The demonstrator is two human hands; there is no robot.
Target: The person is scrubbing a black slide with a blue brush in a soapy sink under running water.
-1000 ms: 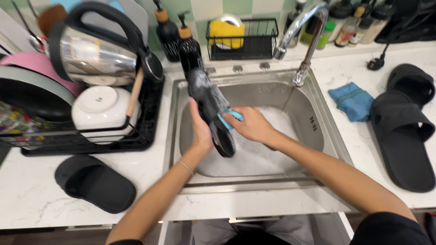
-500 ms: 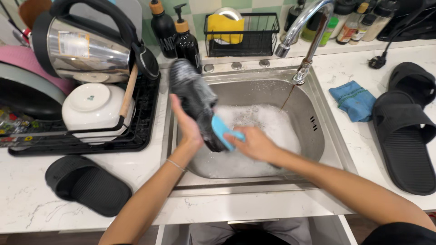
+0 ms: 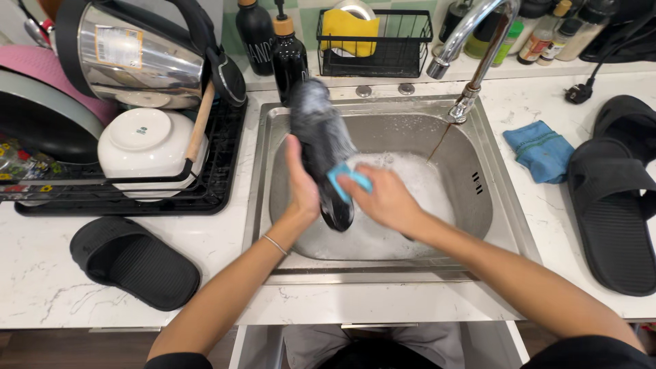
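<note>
Scrubbing is what I see over the sink (image 3: 502, 225): my left hand (image 3: 303, 188) is wrapped around the lower part of a black slipper (image 3: 320, 147), fingers closed on its edge with the thumb side toward me, and it holds the slipper tilted above the soapy water, toe end up toward the back rim of the sink near the dark pump bottle (image 3: 289, 58). My right hand (image 3: 388, 201) is curled shut on a small blue brush (image 3: 347, 181) and presses it against the slipper's lower half. Compared with half a second ago, the slipper has swung more upright and nearer the back of the sink, and the brush has moved from the heel edge up onto the face of the sole; a second ago the brush sat lower and the slipper leaned further over the basin. I read that as a stroke running along the sole, with the foam on the slipper's upper end suggesting that part has already been worked. Foam covers the middle of the sink, and the tap (image 3: 471, 41) at its back right shows no stream that I can make out. Left of the sink lies another black slipper (image 3: 133, 263) on the counter; right of the sink lie a blue cloth (image 3: 543, 150) and two more black slippers (image 3: 618, 219).
</note>
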